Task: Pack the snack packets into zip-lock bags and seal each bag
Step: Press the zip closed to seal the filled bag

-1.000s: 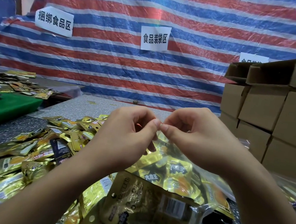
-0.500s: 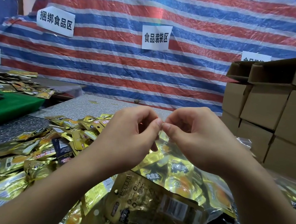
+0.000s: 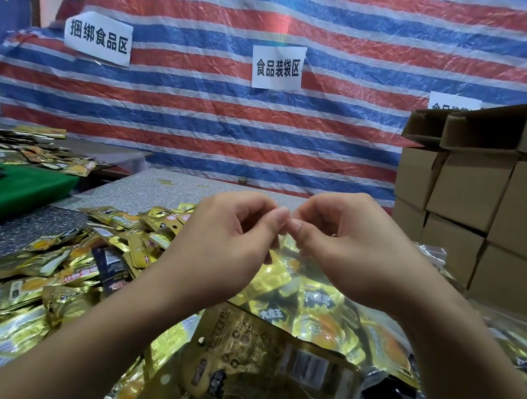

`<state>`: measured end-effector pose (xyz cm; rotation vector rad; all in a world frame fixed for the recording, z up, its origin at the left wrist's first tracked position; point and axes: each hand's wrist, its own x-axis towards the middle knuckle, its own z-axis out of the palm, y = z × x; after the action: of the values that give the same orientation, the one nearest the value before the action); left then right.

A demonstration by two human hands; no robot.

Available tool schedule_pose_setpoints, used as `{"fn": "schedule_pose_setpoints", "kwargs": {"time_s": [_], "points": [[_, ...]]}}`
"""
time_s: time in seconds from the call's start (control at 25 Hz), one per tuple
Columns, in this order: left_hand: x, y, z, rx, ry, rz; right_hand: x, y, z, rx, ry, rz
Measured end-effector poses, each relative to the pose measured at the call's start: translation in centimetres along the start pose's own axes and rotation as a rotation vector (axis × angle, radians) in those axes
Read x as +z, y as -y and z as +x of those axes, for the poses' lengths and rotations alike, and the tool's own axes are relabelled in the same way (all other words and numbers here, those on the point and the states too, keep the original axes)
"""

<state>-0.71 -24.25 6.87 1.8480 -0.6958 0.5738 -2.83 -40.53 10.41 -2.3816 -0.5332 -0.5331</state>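
A clear zip-lock bag (image 3: 315,315) filled with gold and yellow snack packets hangs in front of me above the table. My left hand (image 3: 231,244) and my right hand (image 3: 347,253) meet at its top edge, each pinching the seal strip between thumb and forefinger, fingertips almost touching. A heap of loose gold snack packets (image 3: 52,274) covers the table to the left. One larger gold packet (image 3: 263,371) lies below the bag, close to me.
Stacked cardboard boxes (image 3: 489,203) stand at the right. More clear bags (image 3: 520,343) lie by their base. A green surface (image 3: 12,192) and another table with packets (image 3: 26,151) are at far left. A striped tarp (image 3: 295,131) hangs behind.
Both hands have stayed pinched together at the bag's top edge. The view has shifted only slightly.
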Motion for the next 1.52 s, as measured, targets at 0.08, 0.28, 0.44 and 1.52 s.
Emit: {"fn": "schedule_pose_setpoints", "kwargs": {"time_s": [0.08, 0.28, 0.44, 1.52], "points": [[-0.2, -0.5, -0.1, 0.038, -0.067, 0.009, -0.5, 0.2, -0.2, -0.018, 0.007, 0.02], [-2.1, -1.7, 0.2, 0.097, -0.221, -0.051, -1.9, 0.2, -0.8, -0.063, -0.05, 0.001], [-2.6, -1.2, 0.4, 0.061, -0.292, 0.006, -2.0, -0.3, -0.6, -0.026, -0.045, -0.055], [-5.0, 0.3, 1.6, 0.14, -0.529, 0.074, -4.1, -2.5, -0.4, -0.127, 0.043, -0.157]]}}
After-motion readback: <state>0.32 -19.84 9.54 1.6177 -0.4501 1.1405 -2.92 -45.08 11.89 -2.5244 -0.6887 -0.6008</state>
